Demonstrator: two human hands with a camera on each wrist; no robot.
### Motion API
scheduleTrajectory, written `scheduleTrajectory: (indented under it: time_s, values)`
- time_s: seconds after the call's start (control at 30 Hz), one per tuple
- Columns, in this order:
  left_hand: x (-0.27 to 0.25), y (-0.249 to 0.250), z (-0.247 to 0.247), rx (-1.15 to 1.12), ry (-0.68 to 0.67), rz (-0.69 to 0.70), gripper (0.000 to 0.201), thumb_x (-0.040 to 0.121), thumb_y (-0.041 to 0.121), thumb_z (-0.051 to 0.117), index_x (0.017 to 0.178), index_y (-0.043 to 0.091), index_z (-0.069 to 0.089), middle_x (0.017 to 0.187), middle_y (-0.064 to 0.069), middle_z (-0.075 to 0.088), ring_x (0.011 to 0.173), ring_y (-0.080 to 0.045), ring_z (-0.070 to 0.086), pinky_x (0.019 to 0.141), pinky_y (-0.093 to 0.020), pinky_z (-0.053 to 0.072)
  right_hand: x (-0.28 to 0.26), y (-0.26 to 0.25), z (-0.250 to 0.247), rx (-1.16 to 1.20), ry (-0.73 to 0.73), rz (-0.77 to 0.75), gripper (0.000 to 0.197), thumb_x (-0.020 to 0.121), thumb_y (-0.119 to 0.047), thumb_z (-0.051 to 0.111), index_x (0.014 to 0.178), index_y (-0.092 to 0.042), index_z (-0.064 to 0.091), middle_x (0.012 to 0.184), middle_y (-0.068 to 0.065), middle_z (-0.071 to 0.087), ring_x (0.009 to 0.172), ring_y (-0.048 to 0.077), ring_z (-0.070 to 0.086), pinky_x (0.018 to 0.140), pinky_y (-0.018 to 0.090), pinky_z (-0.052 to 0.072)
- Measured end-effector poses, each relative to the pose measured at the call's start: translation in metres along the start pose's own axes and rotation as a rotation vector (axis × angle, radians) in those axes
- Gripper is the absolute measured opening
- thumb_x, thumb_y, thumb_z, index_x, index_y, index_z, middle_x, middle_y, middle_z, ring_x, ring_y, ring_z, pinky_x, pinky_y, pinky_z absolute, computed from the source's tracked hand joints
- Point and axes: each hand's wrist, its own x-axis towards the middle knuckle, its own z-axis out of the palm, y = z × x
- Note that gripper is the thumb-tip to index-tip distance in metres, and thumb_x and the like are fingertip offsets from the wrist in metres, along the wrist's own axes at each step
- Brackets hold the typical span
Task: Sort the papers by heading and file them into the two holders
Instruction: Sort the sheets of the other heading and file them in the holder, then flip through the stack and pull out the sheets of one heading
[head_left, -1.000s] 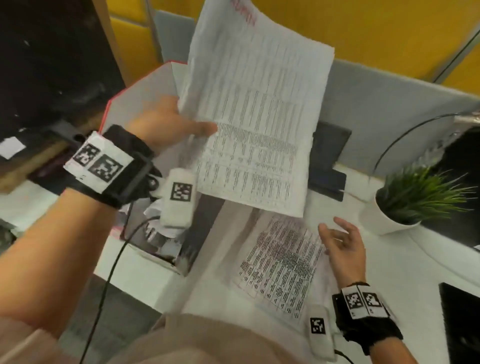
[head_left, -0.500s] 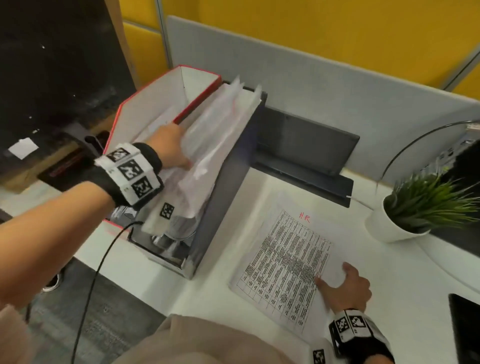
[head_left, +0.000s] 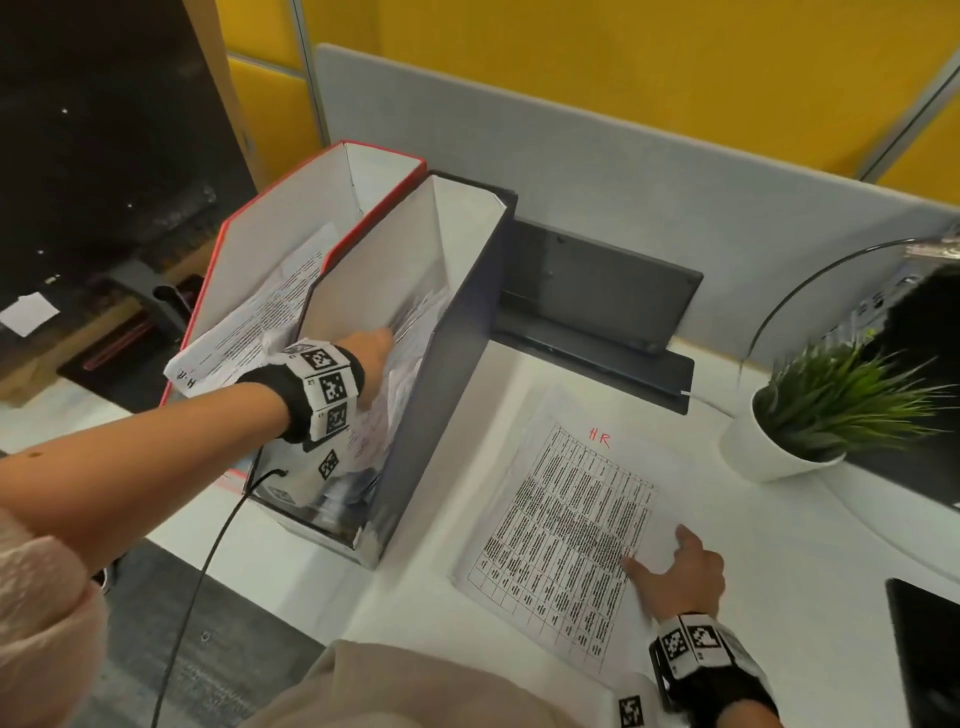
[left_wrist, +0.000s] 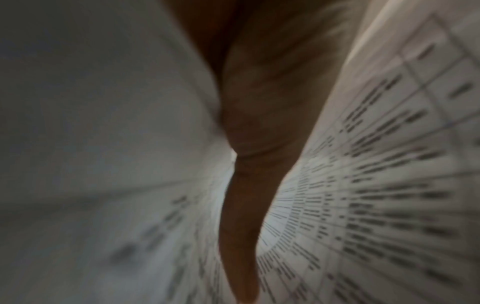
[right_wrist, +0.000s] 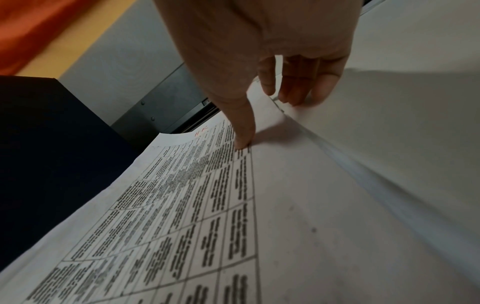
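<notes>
Since half a second ago, my left hand has pushed deeper into the dark holder at 10 o'clock, fingers pressing the filed sheets; whether that grip pinches paper I cannot tell. My right hand, grip released, rests fingertips on the HR sheet lying on the counter at 5 o'clock. Red holder already carries papers. I judge this HR sheet remains to file. Sheets beneath it are hidden.
</notes>
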Motion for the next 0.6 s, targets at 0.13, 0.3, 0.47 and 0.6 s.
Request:
scheduleTrajectory:
  time_s: [0.13,0.3,0.47,0.6]
  values:
    - [-0.002,-0.009,0.015,0.032,-0.035,-0.011,0.083,0.061,0.027,0.085,0.12,0.011,0.029,0.111,-0.012,0.058,0.098,-0.034,0.06,0.087,-0.046,0.05,0.0,0.001,0.001,-0.007,-0.002,0.0,0.089,0.067,-0.028,0.082,0.141,-0.01,0.034,0.135,0.02,0.036,0.126,0.038,0.041,0.107,0.047,0.035]
    - [-0.011,-0.005,0.006,0.031,0.074,0.037,0.085,0.068,0.024,0.08,0.131,0.011,0.026,0.11,-0.015,0.058,0.096,-0.034,0.061,0.084,-0.046,0.051,0.0,0.003,0.001,-0.003,0.001,-0.006,0.089,0.067,-0.027,0.082,0.14,-0.01,0.035,0.134,0.02,0.036,0.124,0.038,0.042,0.107,0.048,0.035]
    - [-0.028,0.01,-0.033,-0.034,0.417,0.122,0.061,0.082,0.006,0.064,0.135,0.015,0.037,0.121,-0.014,0.052,0.101,-0.031,0.058,0.081,-0.04,0.05,0.0,0.002,0.001,0.003,-0.005,-0.002,0.089,0.067,-0.027,0.082,0.14,-0.011,0.034,0.135,0.019,0.036,0.125,0.037,0.041,0.107,0.048,0.035]
    - [-0.046,0.04,-0.065,-0.378,0.66,0.284,0.033,0.087,0.012,0.06,0.12,0.016,0.055,0.106,-0.005,0.059,0.085,-0.017,0.055,0.079,-0.032,0.048,-0.001,0.001,0.001,0.02,-0.007,0.002,0.089,0.067,-0.027,0.082,0.14,-0.012,0.034,0.134,0.018,0.036,0.126,0.036,0.04,0.107,0.047,0.034]
